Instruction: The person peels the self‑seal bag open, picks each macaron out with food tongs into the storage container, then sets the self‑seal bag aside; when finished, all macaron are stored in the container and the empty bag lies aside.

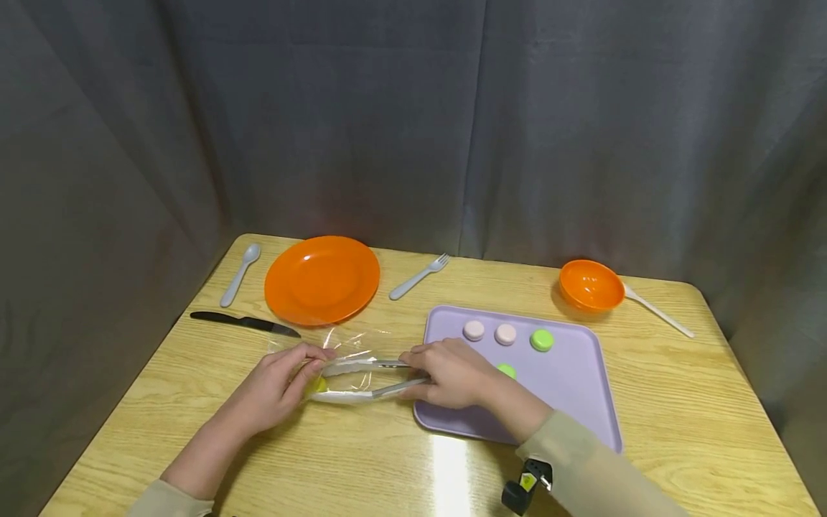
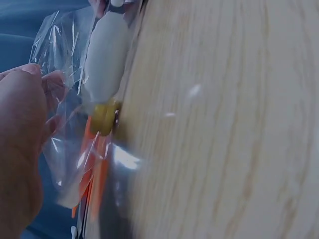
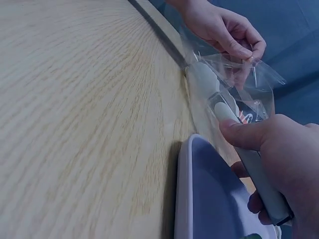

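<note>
My left hand [image 1: 315, 365] pinches the edge of a clear plastic bag [image 1: 352, 343] lying on the wooden table. My right hand [image 1: 413, 369] grips metal tongs [image 1: 371, 378] with white tips, which reach into the bag. A small yellow piece [image 1: 316, 386] sits at the tong tips inside the bag, and it also shows in the left wrist view as the yellow piece [image 2: 104, 117] below the white tong tip [image 2: 106, 55]. In the right wrist view my thumb presses on the tongs [image 3: 233, 115] and the left hand [image 3: 227, 27] holds the bag [image 3: 251, 74].
A purple tray [image 1: 571, 391] on the right carries two pink rounds [image 1: 474, 329] and a green round [image 1: 542, 339]; another green round [image 1: 507, 370] peeks from behind my right hand. Orange plate [image 1: 321, 278], black knife [image 1: 244, 323], spoon [image 1: 240, 273], fork [image 1: 420, 276], orange bowl [image 1: 591, 285] and white spoon [image 1: 659, 310] lie farther back.
</note>
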### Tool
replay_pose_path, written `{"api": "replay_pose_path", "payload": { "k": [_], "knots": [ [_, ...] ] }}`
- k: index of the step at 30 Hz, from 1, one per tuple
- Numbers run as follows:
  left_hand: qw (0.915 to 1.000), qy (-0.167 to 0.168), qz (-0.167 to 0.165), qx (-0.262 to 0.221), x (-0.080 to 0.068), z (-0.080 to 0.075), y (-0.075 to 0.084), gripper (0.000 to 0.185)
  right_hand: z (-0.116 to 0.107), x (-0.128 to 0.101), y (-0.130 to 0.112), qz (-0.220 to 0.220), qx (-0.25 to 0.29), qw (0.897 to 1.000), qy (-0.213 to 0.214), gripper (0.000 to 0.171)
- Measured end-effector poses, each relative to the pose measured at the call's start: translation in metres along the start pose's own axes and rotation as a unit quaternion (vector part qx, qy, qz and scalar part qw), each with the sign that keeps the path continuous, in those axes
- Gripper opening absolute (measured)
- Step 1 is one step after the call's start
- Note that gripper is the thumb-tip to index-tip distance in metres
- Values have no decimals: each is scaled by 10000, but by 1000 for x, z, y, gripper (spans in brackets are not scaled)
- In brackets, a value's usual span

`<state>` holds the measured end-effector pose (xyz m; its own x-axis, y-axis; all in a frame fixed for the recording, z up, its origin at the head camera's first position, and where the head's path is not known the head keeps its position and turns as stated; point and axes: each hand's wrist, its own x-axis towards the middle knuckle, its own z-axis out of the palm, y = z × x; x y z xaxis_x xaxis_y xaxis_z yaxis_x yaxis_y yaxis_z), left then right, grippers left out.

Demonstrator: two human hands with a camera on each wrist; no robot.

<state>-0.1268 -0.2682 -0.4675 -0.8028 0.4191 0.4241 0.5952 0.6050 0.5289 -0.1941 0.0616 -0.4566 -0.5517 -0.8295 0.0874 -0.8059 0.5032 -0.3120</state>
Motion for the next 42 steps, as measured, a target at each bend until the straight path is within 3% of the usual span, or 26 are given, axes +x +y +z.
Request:
{"api": "replay_pose_path", "payload": {
  "k": [8, 15, 22, 26, 33, 37, 42],
  "knots": [
    [9999, -52, -96, 134, 4, -4, 6, 17, -11, -8, -6, 260, -125, 9995, -102, 49],
    [10000, -30, 59, 25, 7, -1, 8, 19, -27, -15, -7, 472, -62, 9988, -141, 41],
    [9997, 55, 136, 181, 10, 0, 7, 19, -48, -24, -5, 562, -95, 9982, -160, 59],
    [9990, 95, 245, 359, 13, 0, 7, 19, -55, -26, -8, 680, -353, 9969, -182, 58],
    [9982, 77, 359, 469, 17, 1, 10, 17, -44, -28, -16, 543, -761, 9952, -277, 46],
    [9979, 77, 403, 509, 17, -1, 10, 16, -33, -27, -18, 480, -555, 9971, -194, 48],
    [9974, 56, 445, 565, 15, -3, 10, 18, -33, -29, -16, 855, 67, 9963, -44, 48]
  ]
}}
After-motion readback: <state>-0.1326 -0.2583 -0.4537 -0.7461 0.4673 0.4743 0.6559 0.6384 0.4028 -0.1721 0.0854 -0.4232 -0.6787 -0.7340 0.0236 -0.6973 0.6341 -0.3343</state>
